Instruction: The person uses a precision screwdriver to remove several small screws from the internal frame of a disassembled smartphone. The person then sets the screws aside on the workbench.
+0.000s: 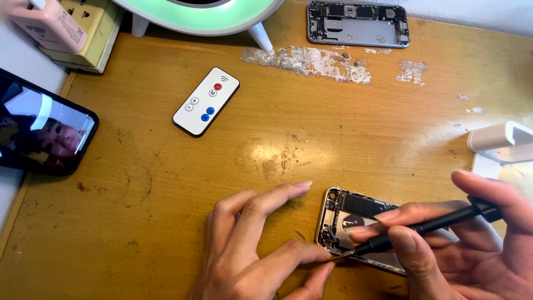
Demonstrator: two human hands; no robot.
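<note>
Opened phone body point(355, 214), its back cover off and its dark inner parts showing inside a pale metal frame, lies on the wooden table point(344, 133) near the lower right of the view, partly hidden by the fingers over it. The right hand point(472, 244) is closed around a slim black screwdriver point(427, 226), pinching the shaft between thumb and fingers, and the tool slants down to the left so that its fine tip sits at the lower left corner of the phone body. The left hand point(261, 250) rests on the table just beside that corner; its thumb and forefinger are drawn together right at the screwdriver tip, though whether they pinch anything small there cannot be told, and the other fingers are spread out over the wood. Well apart, at the far edge of the table, lies a second stripped phone frame point(358, 23). A white remote control point(206, 101) with red and blue buttons sits toward the upper left, below the white feet of a round lamp point(200, 14) glowing green. A dark phone point(41, 128) lies at the left edge, with a beige power strip point(91, 33) and a pink plug point(47, 22) above it, and a white object point(499, 141) stands at the right edge.
</note>
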